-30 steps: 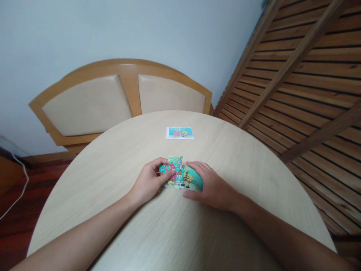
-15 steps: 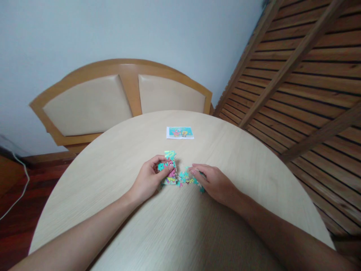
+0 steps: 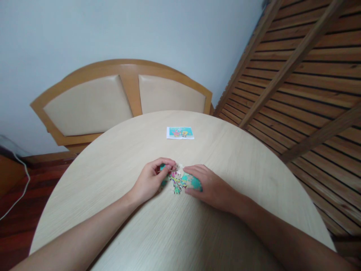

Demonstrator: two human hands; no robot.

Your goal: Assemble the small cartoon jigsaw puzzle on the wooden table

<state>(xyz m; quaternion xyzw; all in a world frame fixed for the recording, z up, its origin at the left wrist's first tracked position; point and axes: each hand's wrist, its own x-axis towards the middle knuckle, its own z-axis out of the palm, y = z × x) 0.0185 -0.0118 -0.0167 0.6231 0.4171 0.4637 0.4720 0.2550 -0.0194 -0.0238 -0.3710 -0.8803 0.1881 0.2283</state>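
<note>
A heap of small colourful jigsaw pieces [image 3: 178, 180] lies in the middle of the round pale wooden table [image 3: 118, 165]. My left hand [image 3: 150, 179] curls over the left side of the heap, its fingertips pinched on pieces. On the right side my right hand [image 3: 210, 186] lies over the pieces, fingers bent and cupping them; some teal pieces show under its fingers. The two hands almost meet across the heap.
A small printed picture card [image 3: 180, 133] lies farther back on the table. Behind the table stands a wooden bench back with two beige pads [image 3: 124, 98]. A slatted wooden wall [image 3: 304, 75] runs along the right. A white cable [image 3: 19, 177] hangs at the left.
The joined puzzle has been broken up: first a strip stood in my left hand, now the pieces are a loose heap pressed together between both hands.
</note>
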